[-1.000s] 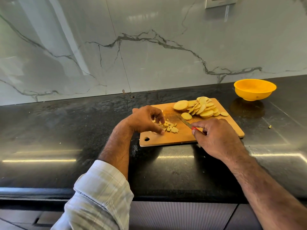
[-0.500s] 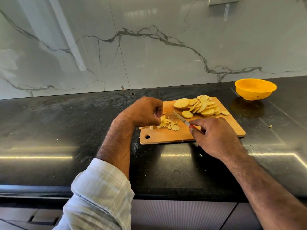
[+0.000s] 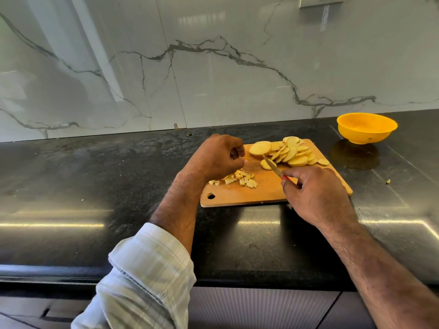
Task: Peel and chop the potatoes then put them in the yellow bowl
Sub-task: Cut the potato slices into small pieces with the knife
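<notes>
From the head camera we look down on a wooden cutting board (image 3: 268, 193) lying on the dark surface (image 3: 95, 176). Our right hand (image 3: 316, 193) grips a small knife (image 3: 273, 167) by its red handle, the blade pointing toward the pile of potato slices (image 3: 288, 151) at the far end of the board, its tip near one loose slice. Our left hand (image 3: 219, 156) hangs curled just above the small heap of diced potato (image 3: 238, 180); we cannot tell whether it holds a piece. The yellow bowl (image 3: 365, 128) stands well apart to the right, and we see nothing in it. We judge peeling done and slicing largely done, with only a little diced. Most slices remain to be chopped, and nothing has gone into the bowl yet.
</notes>
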